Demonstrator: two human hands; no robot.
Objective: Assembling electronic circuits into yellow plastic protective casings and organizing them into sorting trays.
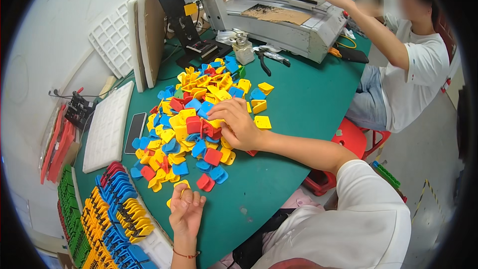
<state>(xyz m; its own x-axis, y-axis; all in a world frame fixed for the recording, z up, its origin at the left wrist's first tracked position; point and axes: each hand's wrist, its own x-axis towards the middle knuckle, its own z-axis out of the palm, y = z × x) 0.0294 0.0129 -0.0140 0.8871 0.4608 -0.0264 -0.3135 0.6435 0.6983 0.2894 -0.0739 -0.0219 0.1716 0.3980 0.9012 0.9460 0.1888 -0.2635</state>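
Observation:
A large heap of plastic clips (pixel 172 147) in yellow, blue and red lies loose on the green table (pixel 279 164). My right hand (pixel 240 123) reaches over the heap from the right, thumb and fingers bent around a yellow clip (pixel 216 123) beside some red ones. Nearer to me, my left hand (pixel 186 215) is raised with curled fingers at the heap's front edge. A yellow clip (pixel 182 184) shows at its fingertips, partly hidden by them.
Clips stand in packed rows on a white tray (pixel 158 246) at lower left. Around the heap are a phone (pixel 135 133), a white panel (pixel 108 127), pliers (pixel 264 62), a small bottle (pixel 243 50) and a black-based press (pixel 186 25). A co-worker (pixel 413 65) works at a grey machine (pixel 298 25).

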